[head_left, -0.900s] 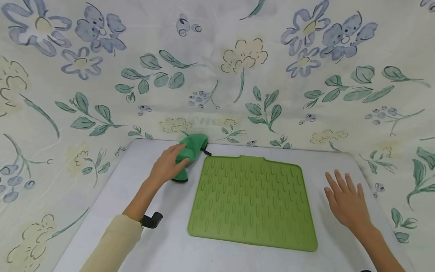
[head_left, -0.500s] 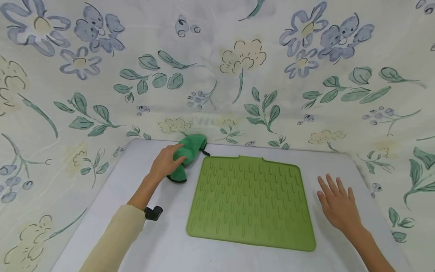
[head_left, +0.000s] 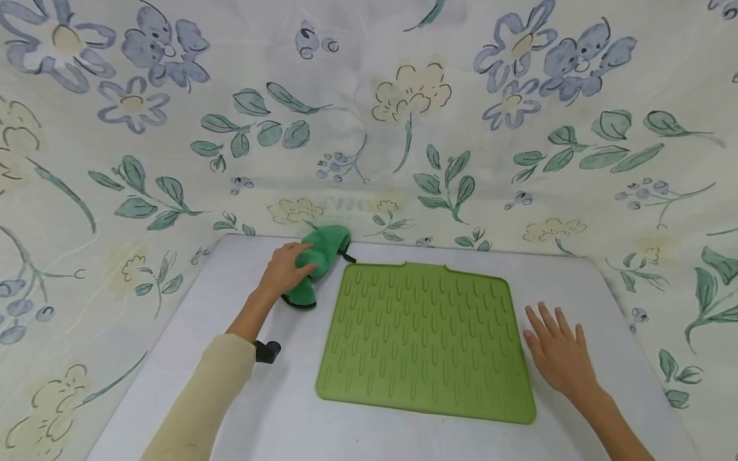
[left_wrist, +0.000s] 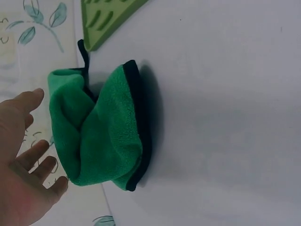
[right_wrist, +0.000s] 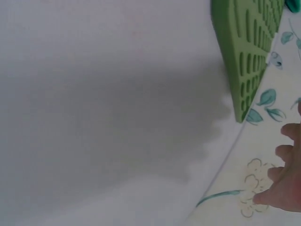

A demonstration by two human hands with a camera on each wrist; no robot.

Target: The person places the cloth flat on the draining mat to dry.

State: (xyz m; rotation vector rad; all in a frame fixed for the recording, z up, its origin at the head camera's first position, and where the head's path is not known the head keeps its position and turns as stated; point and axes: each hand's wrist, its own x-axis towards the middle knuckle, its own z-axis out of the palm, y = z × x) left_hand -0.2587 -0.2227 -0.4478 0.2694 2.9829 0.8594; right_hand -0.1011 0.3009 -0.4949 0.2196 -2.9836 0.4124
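A folded green cloth [head_left: 324,248] with dark edging and a small loop lies at the back left of the white table. Over its left side hovers my left hand [head_left: 282,270], fingers spread and loosely bent. In the left wrist view this hand [left_wrist: 26,155] is beside the cloth [left_wrist: 106,132], not gripping it; the little fingertip comes close to its edge, and whether it touches is unclear. My right hand [head_left: 564,358], holding nothing, hovers with spread fingers just right of the green ridged mat [head_left: 426,339]. In the right wrist view only part of that hand [right_wrist: 288,176] shows.
The mat lies flat in the middle of the white table [head_left: 323,435], its back left corner near the cloth's loop. A floral-printed sheet [head_left: 357,115] rises behind the table and along both sides. A black wrist device [head_left: 267,351] sticks out by the left sleeve.
My right hand has moved left, towards the mat's right edge. The left hand has shifted slightly over the cloth, whose lower flap moved a little left. The mat stays put.
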